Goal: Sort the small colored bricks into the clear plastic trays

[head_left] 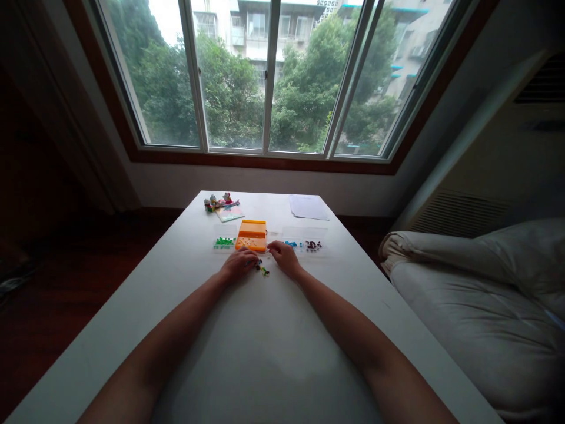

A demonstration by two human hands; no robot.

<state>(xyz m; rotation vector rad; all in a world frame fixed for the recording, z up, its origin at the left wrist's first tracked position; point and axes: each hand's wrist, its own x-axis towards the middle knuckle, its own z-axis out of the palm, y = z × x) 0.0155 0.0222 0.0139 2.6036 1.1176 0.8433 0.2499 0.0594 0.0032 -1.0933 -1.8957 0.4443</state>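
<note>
My left hand (241,264) rests low over the white table, its fingers curled and closed, fingertips against a small cluster of tiny coloured pieces (263,271). What lies inside those fingers I cannot make out. My right hand (285,258) is closed in a pinch near the front right corner of an orange case (252,242); anything in the pinch is too small to name. The case stands with its lid up and holds small pale pieces. To its left, green pieces (225,241) fill a clear box. Blue pieces (292,244) and dark brown pieces (313,245) lie in clear boxes on the right.
Small colourful toy figures (220,202) and a printed card (230,213) lie at the table's far left. White paper sheets (309,207) lie at the far right. A sofa with a pale cover (468,294) stands along the right side. Beyond the table is a window (238,100).
</note>
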